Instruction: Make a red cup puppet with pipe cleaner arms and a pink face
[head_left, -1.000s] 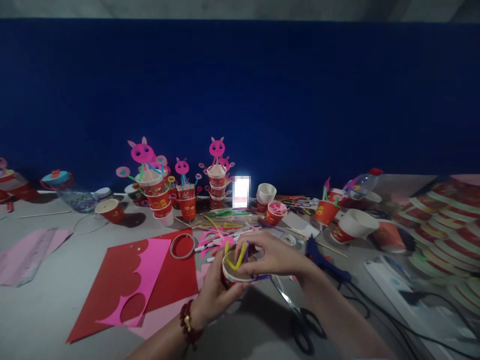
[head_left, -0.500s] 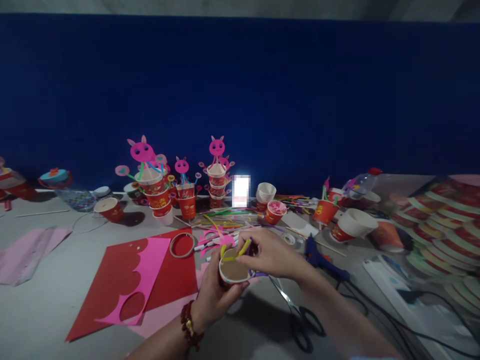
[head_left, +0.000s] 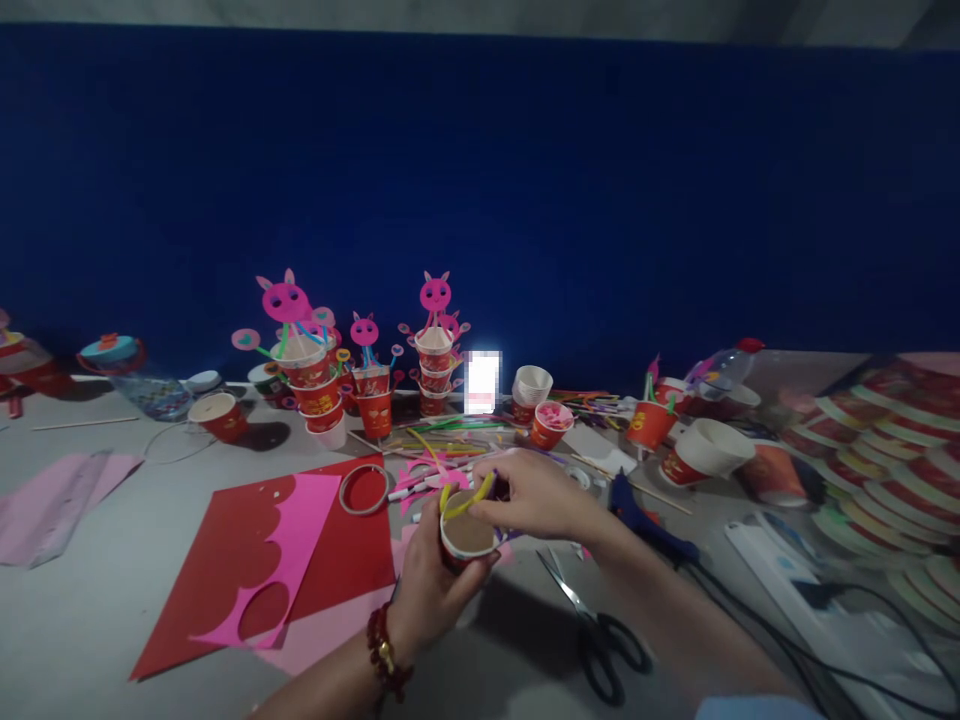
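My left hand (head_left: pixel 431 590) is wrapped round a paper cup (head_left: pixel 469 536), its round brown end tilted up toward me. A yellow pipe cleaner (head_left: pixel 454 512) curves over the cup's far rim, its two ends standing up. The thumb and fingers of my right hand (head_left: pixel 536 495) pinch this pipe cleaner at the cup's right side. Purple strips show partly behind the right hand. Below the right forearm lie scissors (head_left: pixel 581 605) with black handles, blades slightly apart.
Red card (head_left: pixel 202 560) and cut pink paper lie left, with a tape roll (head_left: pixel 364 490) on top. Decorated cup figures (head_left: pixel 319 395) stand behind, beside loose pipe cleaners (head_left: pixel 465 440). A blue glue gun (head_left: pixel 652 525), cables and stacked cups (head_left: pixel 877 470) are on the right.
My right hand has shifted slightly up and left, and the pipe cleaner now bends closer along the cup's far rim. My left hand keeps its grip on the cup.
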